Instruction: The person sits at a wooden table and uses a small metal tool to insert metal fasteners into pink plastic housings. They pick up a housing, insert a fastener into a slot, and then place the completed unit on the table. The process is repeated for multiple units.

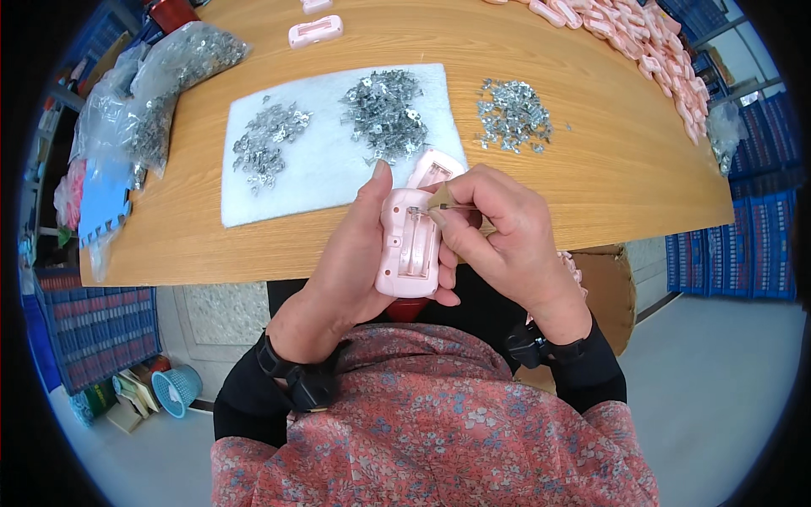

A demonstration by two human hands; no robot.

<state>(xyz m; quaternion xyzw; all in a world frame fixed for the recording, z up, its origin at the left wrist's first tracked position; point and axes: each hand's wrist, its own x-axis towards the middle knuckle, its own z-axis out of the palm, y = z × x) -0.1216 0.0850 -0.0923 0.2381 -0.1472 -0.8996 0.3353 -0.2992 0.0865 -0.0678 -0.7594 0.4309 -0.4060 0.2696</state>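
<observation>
My left hand point(348, 253) is wrapped round a pink plastic battery housing point(395, 262), its long open battery slots facing up. Over the upper end of that housing, my right hand point(503, 224) is closed in a pinch. Something thin and metallic shows between its finger and thumb, too small to name. A tan covering point(441, 196) sits at the fingertip. Just beyond lies a second pink housing point(437, 166), partly hidden by my hands, at the near edge of a white foam pad point(321, 182). Small metal contact pieces point(384, 110) are heaped on the pad.
Another pile of metal pieces point(514, 117) lies right of the pad on the wooden table point(608, 169). Many pink housings point(634, 42) are heaped at the far right. A pink housing point(316, 31) lies at the back. Plastic bags of metal parts point(160, 93) stand at left.
</observation>
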